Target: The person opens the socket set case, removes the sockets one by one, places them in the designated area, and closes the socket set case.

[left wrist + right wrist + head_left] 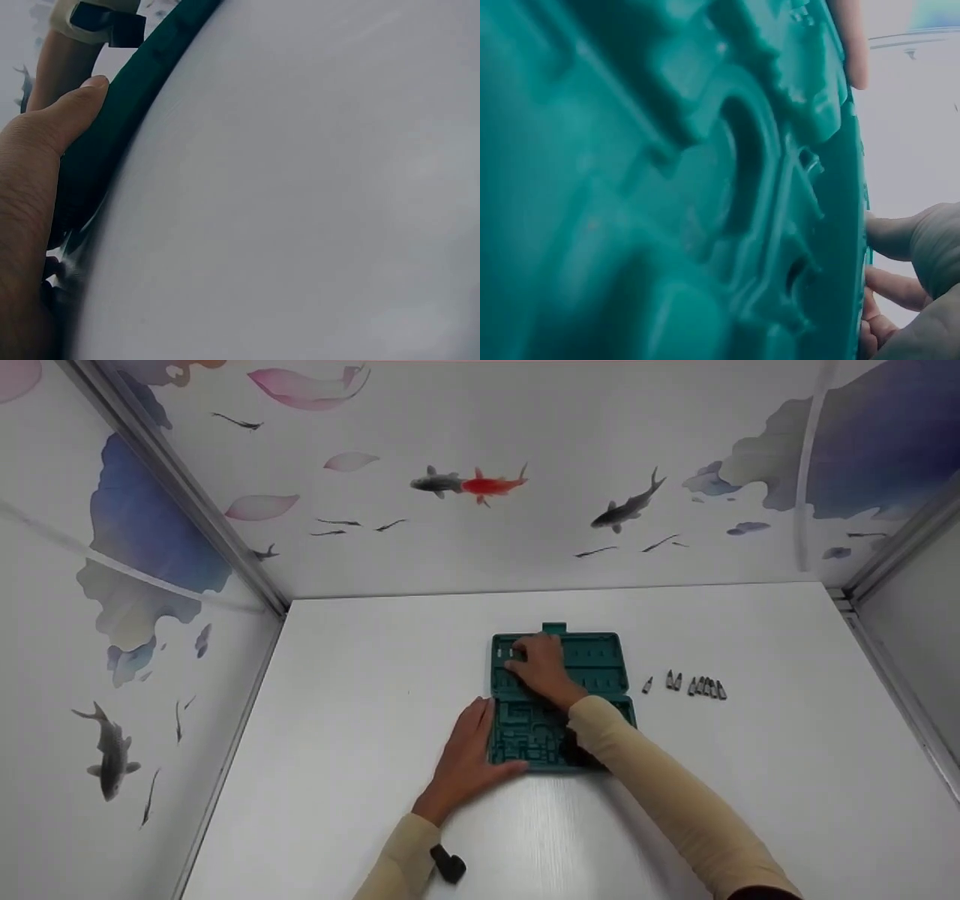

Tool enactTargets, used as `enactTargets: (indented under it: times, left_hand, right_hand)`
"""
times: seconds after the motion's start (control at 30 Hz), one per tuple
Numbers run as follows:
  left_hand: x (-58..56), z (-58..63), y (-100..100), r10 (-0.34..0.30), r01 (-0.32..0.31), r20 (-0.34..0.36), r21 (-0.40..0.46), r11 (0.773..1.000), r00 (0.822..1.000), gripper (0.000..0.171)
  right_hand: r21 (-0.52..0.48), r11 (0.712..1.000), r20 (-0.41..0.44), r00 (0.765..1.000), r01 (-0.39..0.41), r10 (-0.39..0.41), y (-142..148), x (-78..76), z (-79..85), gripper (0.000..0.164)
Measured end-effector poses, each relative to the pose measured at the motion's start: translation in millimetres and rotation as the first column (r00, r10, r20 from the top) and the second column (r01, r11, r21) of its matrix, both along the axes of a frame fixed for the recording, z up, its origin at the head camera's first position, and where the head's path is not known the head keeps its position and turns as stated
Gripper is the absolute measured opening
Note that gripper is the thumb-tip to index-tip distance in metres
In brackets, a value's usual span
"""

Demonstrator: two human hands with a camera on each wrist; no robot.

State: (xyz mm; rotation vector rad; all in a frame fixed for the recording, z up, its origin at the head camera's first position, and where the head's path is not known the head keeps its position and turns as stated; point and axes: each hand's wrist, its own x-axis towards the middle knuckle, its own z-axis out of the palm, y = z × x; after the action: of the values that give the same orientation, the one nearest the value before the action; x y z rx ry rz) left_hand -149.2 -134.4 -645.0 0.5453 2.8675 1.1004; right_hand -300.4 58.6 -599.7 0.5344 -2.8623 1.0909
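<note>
A green plastic case (529, 735) lies unfolded on the white table, its molded compartments showing. My left hand (466, 754) rests at the case's near left corner, fingers straight along the side and thumb against the front edge, as the left wrist view also shows. Over the far half, my right hand (541, 664) has curled fingers and pinches what looks like a small metal bit (511, 652); the fingers hide most of it. Left of that stands another small bit (499, 653) in the case. In the right wrist view, case molding (727, 172) fills most of the picture.
Right of the case, one pointed metal bit (647, 685) lies alone, with a pair of bits (673, 680) and a row of several more bits (707, 688) beyond it. White panels painted with fish enclose the table at the back and sides.
</note>
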Motion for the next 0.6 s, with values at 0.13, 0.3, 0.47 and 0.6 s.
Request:
enactTargets:
  times: [0.13,0.3,0.47,0.6]
  left_hand:
    - [-0.9,0.7,0.6,-0.002,0.002,-0.012,0.005,1.000,1.000,0.124]
    - [-1.2,-0.6,0.2,-0.003,0.002,-0.020,-0.003,1.000,1.000,0.124]
    - [0.3,1.2,-1.1,0.000,0.000,-0.009,0.005,1.000,1.000,0.123]
    - [0.8,1.7,0.2,-0.005,0.006,-0.006,0.012,1.000,1.000,0.124]
  right_hand:
    - [0.035,0.999,0.037,0.999,0.028,-0.029,-2.8,0.5,4.4,0.039]
    - [-0.038,0.995,0.096,0.991,0.092,-0.088,-6.6,2.4,3.3,0.039]
    - [-0.143,0.979,0.119,0.984,0.146,-0.130,-8.8,3.4,0.1,0.037]
    - [-0.235,0.952,0.162,0.974,0.195,-0.159,-7.5,5.0,-1.7,0.030]
